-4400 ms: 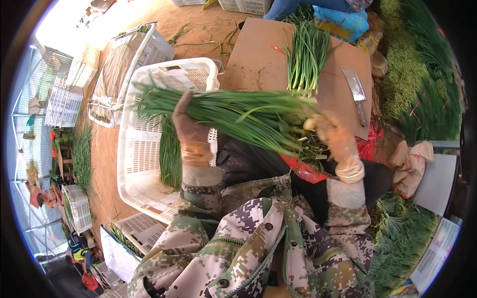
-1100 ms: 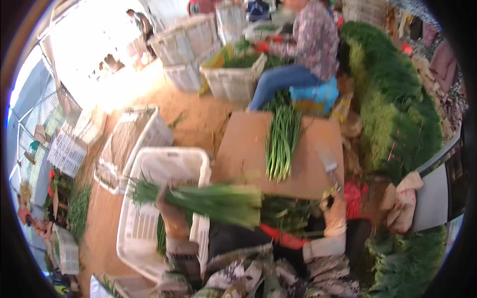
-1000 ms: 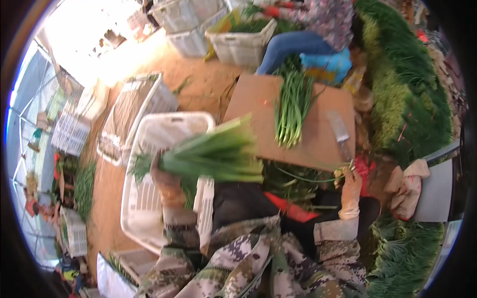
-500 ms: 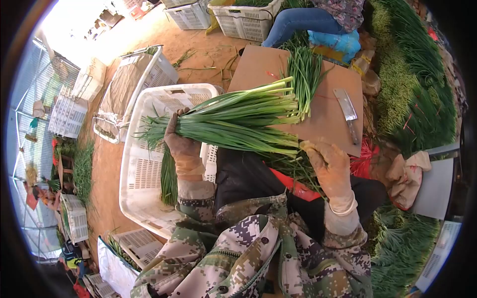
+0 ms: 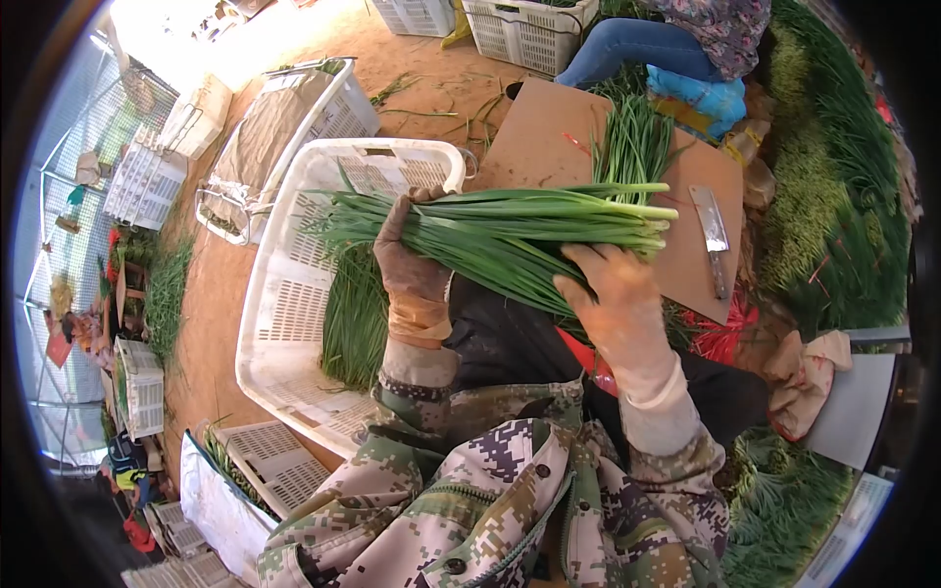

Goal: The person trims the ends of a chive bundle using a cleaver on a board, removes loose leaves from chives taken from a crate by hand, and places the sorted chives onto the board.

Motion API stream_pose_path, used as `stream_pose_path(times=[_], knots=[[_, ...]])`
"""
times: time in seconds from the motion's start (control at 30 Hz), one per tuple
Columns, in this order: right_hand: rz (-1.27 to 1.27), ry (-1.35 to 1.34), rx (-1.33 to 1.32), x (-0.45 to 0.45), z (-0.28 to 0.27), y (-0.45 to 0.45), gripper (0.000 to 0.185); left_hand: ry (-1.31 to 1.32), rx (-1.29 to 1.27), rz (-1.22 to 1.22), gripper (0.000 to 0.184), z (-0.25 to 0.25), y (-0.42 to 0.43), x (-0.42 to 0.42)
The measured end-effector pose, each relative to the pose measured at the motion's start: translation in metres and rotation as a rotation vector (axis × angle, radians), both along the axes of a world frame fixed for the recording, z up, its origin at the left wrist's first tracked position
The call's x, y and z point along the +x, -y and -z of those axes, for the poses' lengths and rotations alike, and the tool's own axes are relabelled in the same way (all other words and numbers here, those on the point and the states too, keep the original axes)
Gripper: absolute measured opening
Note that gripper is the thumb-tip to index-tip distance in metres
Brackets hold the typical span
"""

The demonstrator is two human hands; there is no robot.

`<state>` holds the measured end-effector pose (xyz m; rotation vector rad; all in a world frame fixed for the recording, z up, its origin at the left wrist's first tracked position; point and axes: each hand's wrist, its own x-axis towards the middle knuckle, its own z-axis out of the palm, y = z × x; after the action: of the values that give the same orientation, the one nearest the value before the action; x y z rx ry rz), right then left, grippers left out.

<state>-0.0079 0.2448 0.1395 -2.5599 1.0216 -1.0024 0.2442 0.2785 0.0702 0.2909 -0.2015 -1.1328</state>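
Note:
A bundle of long green stalks [image 5: 510, 220] lies sideways above my lap, its pale ends to the right. My left hand [image 5: 414, 265], in a stained glove, is wrapped round the leafy part. My gloved right hand [image 5: 618, 299] touches the lower side near the pale ends, with its thumb and fingers apart. Behind the pale ends, another bunch [image 5: 632, 137] rests on the brown board [image 5: 544, 127]. A cleaver [image 5: 710, 230] lies on the board's right side. Beneath my left hand, the white basket [image 5: 265, 323] holds more green stalks [image 5: 353, 318].
A paper-covered crate [image 5: 284, 132] stands at the upper left. Another person's jeans-clad leg [image 5: 637, 49] is beyond the board. Piled greens [image 5: 833, 196] line the right side. A crumpled sack [image 5: 809, 382] lies right of my knee, near red strands [image 5: 720, 328].
The bundle's fanned pale ends have drawn together. My right hand has come from beside the bundle to its lower edge. The view has shifted, so the surroundings appear farther right.

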Motion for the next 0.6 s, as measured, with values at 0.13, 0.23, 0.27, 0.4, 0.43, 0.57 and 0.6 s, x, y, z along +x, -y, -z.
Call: stream_pose_path(times=[0.13, 0.23, 0.27, 0.4, 0.43, 0.57, 0.6], knots=[[-0.131, 0.159, 0.319, 0.02, 0.022, 0.016, 0.019, -0.011, -0.045, -0.008, 0.02, -0.003, -0.002, -0.01], [-0.227, 0.286, 0.688, 0.012, 0.025, 0.026, 0.02, -0.031, -0.004, -0.025, 0.021, 0.0, -0.006, -0.011], [-0.231, 0.282, 0.692, 0.008, 0.027, 0.029, 0.02, -0.021, 0.013, -0.014, 0.02, -0.001, -0.008, -0.011], [-0.136, 0.436, 1.125, 0.002, 0.036, 0.034, 0.015, 0.005, 0.074, 0.027, 0.023, -0.009, -0.009, -0.018], [-0.155, 0.441, 1.091, 0.002, 0.038, 0.034, 0.017, 0.012, 0.062, 0.046, 0.022, -0.007, -0.008, -0.018], [-0.225, 0.542, 1.365, -0.014, 0.022, 0.032, 0.026, -0.002, -0.017, 0.013, 0.02, 0.001, -0.004, -0.012], [-0.228, 0.543, 1.367, -0.022, 0.025, 0.03, 0.026, 0.001, -0.016, 0.011, 0.02, 0.003, -0.004, -0.008]])
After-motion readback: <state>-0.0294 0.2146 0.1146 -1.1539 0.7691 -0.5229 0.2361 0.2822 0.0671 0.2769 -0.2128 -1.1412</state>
